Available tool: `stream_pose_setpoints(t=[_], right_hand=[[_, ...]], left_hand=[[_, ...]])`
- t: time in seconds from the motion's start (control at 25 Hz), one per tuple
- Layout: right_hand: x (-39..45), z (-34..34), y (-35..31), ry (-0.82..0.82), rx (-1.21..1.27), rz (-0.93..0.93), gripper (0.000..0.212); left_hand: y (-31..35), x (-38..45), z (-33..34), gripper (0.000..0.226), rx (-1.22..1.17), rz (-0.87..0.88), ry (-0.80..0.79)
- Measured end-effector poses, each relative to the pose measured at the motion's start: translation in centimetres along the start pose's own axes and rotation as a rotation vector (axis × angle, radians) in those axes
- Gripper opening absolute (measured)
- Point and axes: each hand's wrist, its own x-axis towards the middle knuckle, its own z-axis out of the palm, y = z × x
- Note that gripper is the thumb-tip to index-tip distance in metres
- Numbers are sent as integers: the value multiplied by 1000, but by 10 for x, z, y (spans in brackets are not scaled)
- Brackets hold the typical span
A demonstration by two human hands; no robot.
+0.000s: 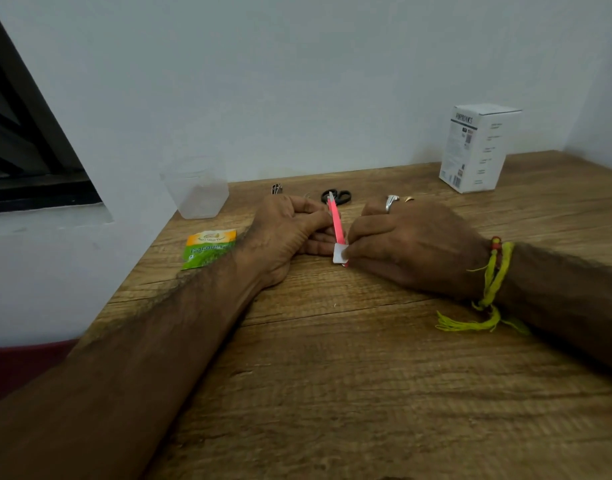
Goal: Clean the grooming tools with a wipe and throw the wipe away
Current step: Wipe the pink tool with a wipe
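Both your hands rest on the wooden table (332,375): left hand (290,233) grips the pink tweezers (335,220) mid-shaft, tip pointing away from you, right hand (401,244) pinches a small white wipe (340,253) folded over their near end. Black scissors (336,196) and a nail clipper (276,189) lie just beyond your hands. Green sachet (209,248) sits left of your left wrist, clear plastic cup (197,188) behind it, white box (477,147) far right.

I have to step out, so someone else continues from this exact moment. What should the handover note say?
Left hand holds the pink tweezers. Right hand pinches the small white wipe around their near end.
Black-handled scissors and a small metal nail clipper lie behind on the wooden table.
Done: the tweezers are being wiped.
Left: whatever tools are still unwiped, then bin the wipe.
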Motion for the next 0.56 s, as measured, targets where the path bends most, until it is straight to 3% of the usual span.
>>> stream_pose_setpoints(t=[0.56], right_hand=[[7,-14,-5,-134,-10,-65,12]], left_hand=[[0,1,-2,3,39,2,3]])
